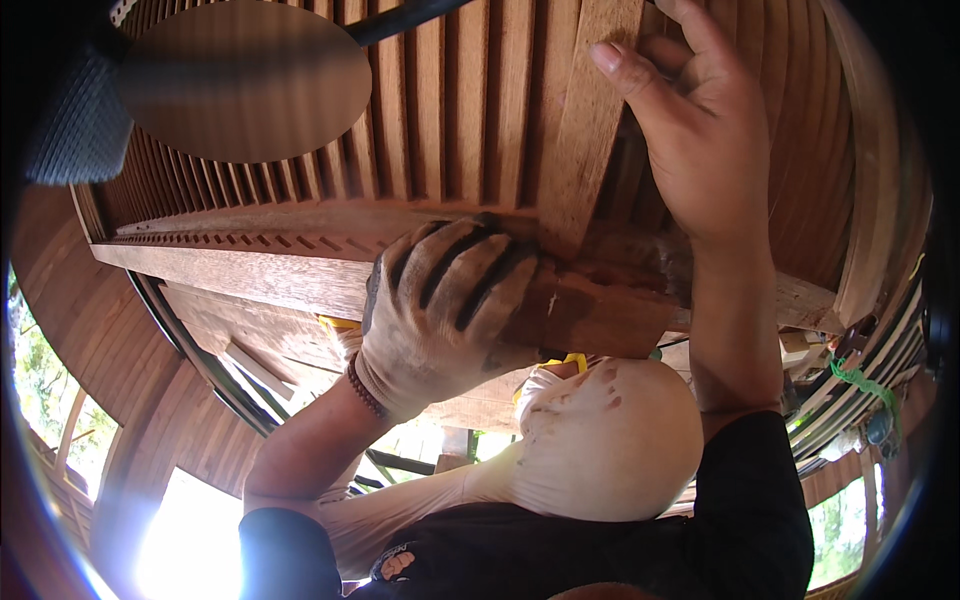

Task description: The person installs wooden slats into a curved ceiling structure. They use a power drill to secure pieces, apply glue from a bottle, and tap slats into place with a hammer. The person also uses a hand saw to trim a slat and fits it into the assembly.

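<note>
A worn, pale work glove with dark streaks covers my left hand (450, 285). Its fingers are bent over the near end of a dark reddish-brown wooden block (610, 315), by the lower rail of a slatted wooden panel (420, 110). Part of the block is hidden under the glove. My bare right hand (705, 130) is higher up, at a lighter wooden strip (590, 130) lying slanted across the slats. The thumb presses on the strip's face and the bent fingers are at its right edge, the fingertips partly cut off by the picture's top.
My bent knee in pale, stained cloth (615, 440) rises between my arms. Curved wooden planking (80, 300) stands at the left. Green cord (865, 385) hangs at the right. Grey woven fabric (80, 125) shows at upper left, beside a blurred oval hiding some slats.
</note>
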Action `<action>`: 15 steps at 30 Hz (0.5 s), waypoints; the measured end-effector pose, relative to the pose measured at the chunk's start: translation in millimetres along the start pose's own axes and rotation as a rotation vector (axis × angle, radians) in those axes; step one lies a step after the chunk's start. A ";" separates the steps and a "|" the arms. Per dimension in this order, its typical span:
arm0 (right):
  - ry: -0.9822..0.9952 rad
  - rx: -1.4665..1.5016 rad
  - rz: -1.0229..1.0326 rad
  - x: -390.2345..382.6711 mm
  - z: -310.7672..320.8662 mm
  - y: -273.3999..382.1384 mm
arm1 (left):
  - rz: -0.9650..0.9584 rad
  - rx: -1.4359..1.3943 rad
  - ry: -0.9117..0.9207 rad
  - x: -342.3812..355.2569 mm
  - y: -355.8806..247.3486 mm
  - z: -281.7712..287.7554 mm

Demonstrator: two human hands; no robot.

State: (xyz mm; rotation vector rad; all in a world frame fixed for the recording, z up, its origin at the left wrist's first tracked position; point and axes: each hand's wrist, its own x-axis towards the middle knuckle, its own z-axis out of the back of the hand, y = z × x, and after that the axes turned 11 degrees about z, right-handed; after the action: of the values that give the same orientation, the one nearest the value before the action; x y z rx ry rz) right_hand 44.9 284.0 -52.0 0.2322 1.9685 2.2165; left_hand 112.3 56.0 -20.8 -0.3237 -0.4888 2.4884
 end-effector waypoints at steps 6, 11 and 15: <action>0.023 0.114 -0.052 -0.7 9.3 4.3 | 0.004 -0.027 -0.007 2.7 -2.0 2.3; -0.029 0.252 -0.040 -1.4 6.8 -13.2 | 0.004 -0.031 -0.006 5.0 -1.5 1.6; 0.002 0.216 -0.190 1.6 9.5 12.6 | 0.013 -0.051 -0.031 1.5 -3.7 2.9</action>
State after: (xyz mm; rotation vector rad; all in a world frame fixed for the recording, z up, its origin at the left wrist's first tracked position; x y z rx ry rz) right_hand 45.2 292.1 -38.4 0.0658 2.1334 1.8911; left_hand 111.9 58.9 -16.9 -0.3097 -0.5645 2.4997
